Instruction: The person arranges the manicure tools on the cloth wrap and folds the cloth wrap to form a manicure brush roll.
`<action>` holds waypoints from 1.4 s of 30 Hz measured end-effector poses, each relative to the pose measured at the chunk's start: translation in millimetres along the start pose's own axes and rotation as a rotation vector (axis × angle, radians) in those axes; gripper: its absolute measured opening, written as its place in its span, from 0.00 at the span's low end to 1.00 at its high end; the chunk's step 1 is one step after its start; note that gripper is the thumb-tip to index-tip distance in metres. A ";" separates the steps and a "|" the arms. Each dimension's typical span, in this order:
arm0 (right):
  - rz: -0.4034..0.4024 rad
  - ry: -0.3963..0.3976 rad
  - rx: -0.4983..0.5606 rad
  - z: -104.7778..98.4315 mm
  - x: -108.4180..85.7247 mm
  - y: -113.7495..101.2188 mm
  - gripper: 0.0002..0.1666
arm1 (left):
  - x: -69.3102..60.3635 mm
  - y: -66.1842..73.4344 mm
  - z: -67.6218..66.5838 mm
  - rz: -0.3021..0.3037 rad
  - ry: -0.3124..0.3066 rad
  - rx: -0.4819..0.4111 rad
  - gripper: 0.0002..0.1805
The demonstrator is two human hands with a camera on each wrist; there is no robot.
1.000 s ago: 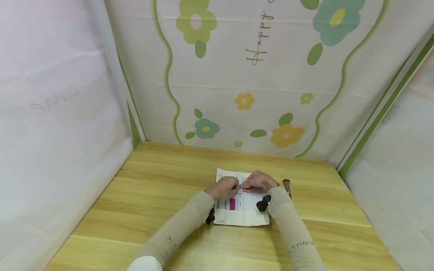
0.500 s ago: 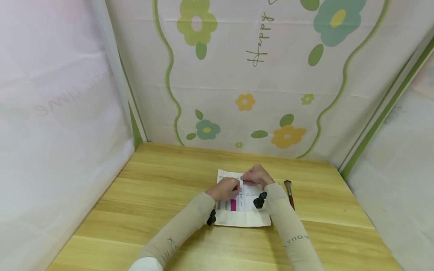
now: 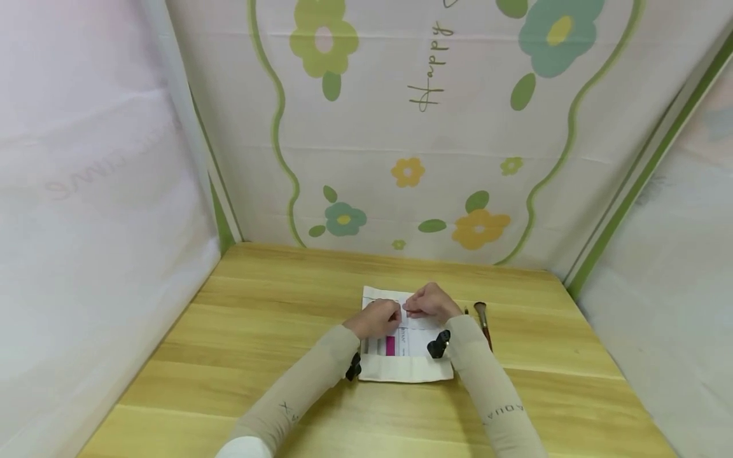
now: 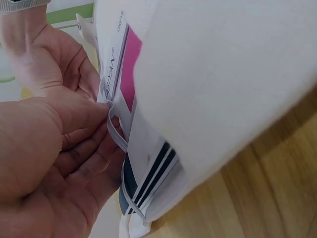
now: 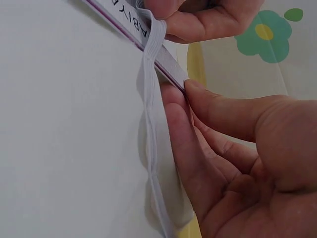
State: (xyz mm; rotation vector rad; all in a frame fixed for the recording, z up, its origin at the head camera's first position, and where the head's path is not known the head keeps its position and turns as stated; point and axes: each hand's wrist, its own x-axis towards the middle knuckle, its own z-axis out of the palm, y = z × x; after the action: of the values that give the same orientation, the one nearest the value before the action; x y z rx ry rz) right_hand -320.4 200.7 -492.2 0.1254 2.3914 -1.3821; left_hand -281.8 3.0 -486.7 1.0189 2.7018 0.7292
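A cream fabric case (image 3: 406, 369) lies unfolded on the table, a white elastic band (image 5: 150, 114) running across it. In the left wrist view, my left hand (image 4: 54, 148) pinches the elastic (image 4: 115, 133) between thumb and fingers. My right hand (image 5: 233, 139) pinches the end of a narrow white nail file (image 5: 171, 67) with dark lettering; the file passes under the elastic. Beside it in the case are a pink-and-white flat piece (image 4: 130, 62) and a dark-and-white striped piece (image 4: 156, 171). The left fingers partly cover these pieces in the head view.
A soft-tipped makeup brush (image 3: 482, 318) lies right of the case. Another thin tool (image 3: 466, 310) shows beside it, mostly behind the right arm. Printed cloth walls (image 3: 355, 159) stand around the wooden table (image 3: 275, 305).
My right hand shifted away from me along the file, then came slightly back. The file's far end no longer sticks out beyond the hands. My left hand has stayed nearly in place.
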 end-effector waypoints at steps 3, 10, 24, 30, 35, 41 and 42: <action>-0.001 0.007 0.002 1.3 -1.4 -0.4 0.08 | -0.2 -1.9 0.5 -0.009 0.002 0.005 0.09; -0.007 -0.032 -0.038 1.5 -7.3 0.6 0.04 | 0.0 -1.9 0.1 0.004 0.003 -0.018 0.09; -0.016 -0.103 -0.089 -2.9 -11.2 -0.6 0.05 | -0.1 1.9 0.0 -0.030 -0.019 -0.039 0.09; -0.076 -0.088 -0.215 -22.3 -16.7 -10.2 0.08 | 1.4 3.9 0.1 -0.019 -0.001 -0.011 0.10; -0.126 -0.058 -0.334 -55.6 -30.4 -11.5 0.12 | -0.3 6.0 1.0 -0.006 0.008 0.018 0.09; -0.115 -0.014 -0.428 -96.2 -50.0 3.1 0.13 | -5.1 5.1 -2.3 -0.008 -0.038 0.000 0.05; -0.115 -0.003 -0.445 -101.1 -52.7 5.5 0.14 | -4.9 5.0 -3.4 -0.003 -0.041 0.002 0.04</action>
State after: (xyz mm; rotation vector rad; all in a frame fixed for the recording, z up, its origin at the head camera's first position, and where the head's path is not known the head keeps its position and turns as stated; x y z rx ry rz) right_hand -297.9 295.3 -432.4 -0.1344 2.6719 -0.8587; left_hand -276.3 1.8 -481.4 1.0183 2.6698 0.6971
